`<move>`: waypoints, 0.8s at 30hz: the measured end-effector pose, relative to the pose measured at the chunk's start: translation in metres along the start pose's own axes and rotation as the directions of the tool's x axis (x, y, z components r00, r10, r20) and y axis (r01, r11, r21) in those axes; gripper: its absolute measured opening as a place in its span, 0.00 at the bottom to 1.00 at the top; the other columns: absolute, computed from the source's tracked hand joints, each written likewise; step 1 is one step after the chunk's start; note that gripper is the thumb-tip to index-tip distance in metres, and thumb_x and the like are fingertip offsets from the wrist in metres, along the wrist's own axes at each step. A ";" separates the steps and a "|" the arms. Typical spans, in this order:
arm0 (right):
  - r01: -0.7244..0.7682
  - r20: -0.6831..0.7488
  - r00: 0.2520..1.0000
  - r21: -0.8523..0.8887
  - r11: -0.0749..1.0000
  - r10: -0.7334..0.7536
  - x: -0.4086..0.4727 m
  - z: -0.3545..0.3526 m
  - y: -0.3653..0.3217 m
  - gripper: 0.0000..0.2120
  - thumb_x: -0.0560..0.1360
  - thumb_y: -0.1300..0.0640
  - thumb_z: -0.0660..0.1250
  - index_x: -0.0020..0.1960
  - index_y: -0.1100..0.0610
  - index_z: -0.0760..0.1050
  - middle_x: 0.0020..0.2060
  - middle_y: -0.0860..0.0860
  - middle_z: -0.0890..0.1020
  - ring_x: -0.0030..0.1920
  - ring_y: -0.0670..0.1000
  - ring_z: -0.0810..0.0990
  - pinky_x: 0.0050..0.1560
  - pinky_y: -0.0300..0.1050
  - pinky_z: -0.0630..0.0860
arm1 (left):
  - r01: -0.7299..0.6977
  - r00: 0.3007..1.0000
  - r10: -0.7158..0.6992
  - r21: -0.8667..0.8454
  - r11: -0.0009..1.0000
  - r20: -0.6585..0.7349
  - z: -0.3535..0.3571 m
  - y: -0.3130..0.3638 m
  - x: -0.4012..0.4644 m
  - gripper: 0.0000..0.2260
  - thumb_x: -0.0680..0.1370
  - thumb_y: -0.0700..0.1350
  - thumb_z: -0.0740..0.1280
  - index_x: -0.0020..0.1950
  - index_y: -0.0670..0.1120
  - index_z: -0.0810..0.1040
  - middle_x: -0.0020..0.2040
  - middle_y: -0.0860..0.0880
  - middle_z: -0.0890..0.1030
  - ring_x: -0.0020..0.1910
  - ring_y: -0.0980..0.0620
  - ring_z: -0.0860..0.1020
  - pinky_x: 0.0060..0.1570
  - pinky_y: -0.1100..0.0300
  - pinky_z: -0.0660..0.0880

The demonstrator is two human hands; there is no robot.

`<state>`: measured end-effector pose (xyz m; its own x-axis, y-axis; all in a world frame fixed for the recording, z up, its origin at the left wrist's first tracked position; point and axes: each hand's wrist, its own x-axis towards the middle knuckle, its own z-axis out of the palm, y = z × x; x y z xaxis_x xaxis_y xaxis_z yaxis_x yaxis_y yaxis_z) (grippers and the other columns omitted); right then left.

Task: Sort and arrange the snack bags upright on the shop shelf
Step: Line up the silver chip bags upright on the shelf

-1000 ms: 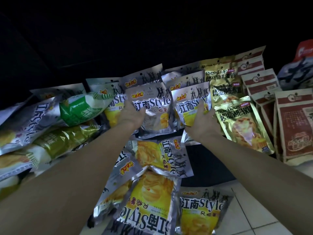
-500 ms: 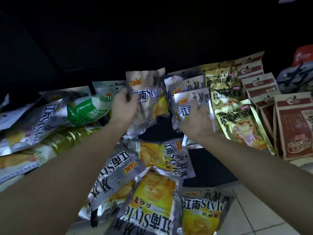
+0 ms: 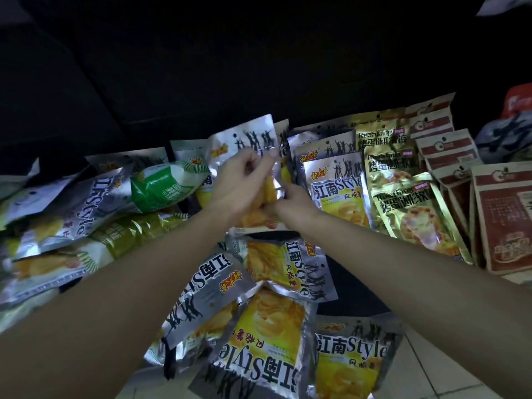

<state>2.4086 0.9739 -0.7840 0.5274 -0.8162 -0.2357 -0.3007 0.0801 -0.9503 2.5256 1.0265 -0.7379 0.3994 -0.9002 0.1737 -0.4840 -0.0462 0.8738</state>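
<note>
My left hand [image 3: 239, 185] grips a silver "Style" snack bag [image 3: 244, 139] lifted above the shelf, its top edge up. My right hand [image 3: 290, 200] pinches the same bag's lower right edge. To the right, a silver and yellow bag [image 3: 336, 191] stands upright in a row, beside gold bags [image 3: 408, 208] and brown bags [image 3: 506, 214]. Several silver bags lie flat and askew in front, among them a slanted one [image 3: 285, 266] and one upside down [image 3: 259, 341].
A pile of silver bags [image 3: 63, 203] and green bags [image 3: 164, 185] lies tumbled on the left. A dark shelf board [image 3: 351, 283] shows between the bags. Pale floor tiles [image 3: 426, 375] lie at the lower right. The space above the shelf is dark.
My left hand lifted the silver bag up from the row and turned it. My right hand left the upright bag on the right and moved left onto the lifted bag.
</note>
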 end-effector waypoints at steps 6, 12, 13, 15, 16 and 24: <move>-0.151 -0.095 0.983 0.045 0.987 0.155 0.016 -0.014 0.029 0.14 0.69 0.61 0.73 0.54 0.55 0.82 0.49 0.54 0.86 0.52 0.57 0.85 0.59 0.56 0.80 | 0.273 0.937 -0.326 0.315 0.909 0.128 -0.011 -0.054 -0.002 0.19 0.78 0.53 0.73 0.56 0.45 0.67 0.46 0.46 0.78 0.43 0.49 0.78 0.41 0.52 0.78; -0.180 -0.164 0.977 -0.279 0.943 0.138 0.028 -0.009 0.036 0.23 0.80 0.63 0.63 0.74 0.59 0.65 0.64 0.57 0.76 0.52 0.57 0.77 0.43 0.47 0.76 | 0.319 0.897 -0.407 0.384 0.866 0.173 0.012 -0.076 0.003 0.24 0.77 0.52 0.74 0.61 0.46 0.62 0.47 0.48 0.77 0.44 0.52 0.77 0.35 0.59 0.73; -0.193 -0.195 0.972 -0.345 0.919 0.131 0.029 -0.008 0.038 0.22 0.81 0.63 0.62 0.75 0.60 0.64 0.63 0.58 0.77 0.54 0.59 0.78 0.44 0.47 0.75 | 0.323 0.898 -0.409 0.387 0.864 0.164 0.016 -0.079 0.005 0.24 0.77 0.50 0.75 0.60 0.46 0.63 0.47 0.47 0.77 0.45 0.49 0.79 0.38 0.56 0.76; -0.217 -0.256 0.962 -0.487 0.846 0.100 0.030 -0.005 0.042 0.20 0.82 0.62 0.61 0.73 0.62 0.64 0.59 0.60 0.80 0.53 0.61 0.81 0.43 0.49 0.76 | 0.341 0.896 -0.419 0.378 0.861 0.147 0.023 -0.085 0.008 0.25 0.75 0.47 0.76 0.61 0.46 0.63 0.49 0.45 0.79 0.48 0.45 0.81 0.46 0.47 0.81; -0.229 -0.278 0.958 -0.571 0.788 0.077 0.030 -0.005 0.043 0.19 0.82 0.62 0.61 0.72 0.63 0.65 0.57 0.60 0.81 0.53 0.61 0.82 0.42 0.50 0.77 | 0.348 0.895 -0.425 0.383 0.855 0.135 0.026 -0.086 0.008 0.26 0.75 0.47 0.77 0.62 0.46 0.62 0.49 0.44 0.79 0.48 0.45 0.81 0.49 0.45 0.81; -0.163 -0.189 0.982 -0.873 0.460 -0.011 0.020 -0.006 0.036 0.22 0.77 0.73 0.63 0.69 0.64 0.62 0.56 0.60 0.82 0.55 0.60 0.83 0.42 0.48 0.72 | 0.346 0.925 -0.380 0.434 0.832 -0.010 0.036 -0.097 0.013 0.23 0.77 0.41 0.75 0.62 0.45 0.63 0.43 0.48 0.77 0.39 0.50 0.77 0.32 0.58 0.74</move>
<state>2.4033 0.9573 -0.8216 0.3712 -0.9105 -0.1825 -0.9177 -0.3297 -0.2215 2.5497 1.0037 -0.8366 0.5608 -0.8109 -0.1670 -0.6023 -0.5380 0.5897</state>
